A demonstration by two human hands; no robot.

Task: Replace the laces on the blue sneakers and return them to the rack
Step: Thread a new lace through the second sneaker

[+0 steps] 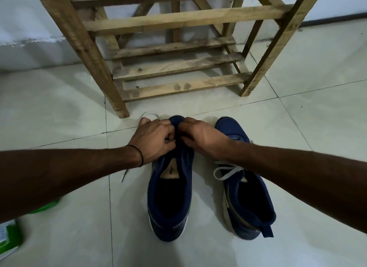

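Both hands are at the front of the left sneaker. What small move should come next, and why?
Probably draw the white lace through the eyelets of the left sneaker. The left hand seems to pinch it, the right hand holds the shoe's front, and slack loops beyond the knuckles while one end trails on the floor.

One head-worn wide-angle camera looks forward and down, close over the floor point(59, 111), facing the rack point(178, 66).

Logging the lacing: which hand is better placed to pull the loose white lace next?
Probably left: the left hand pinches the white lace, whose loop and tail lie on its side; the right hand holds the sneaker.
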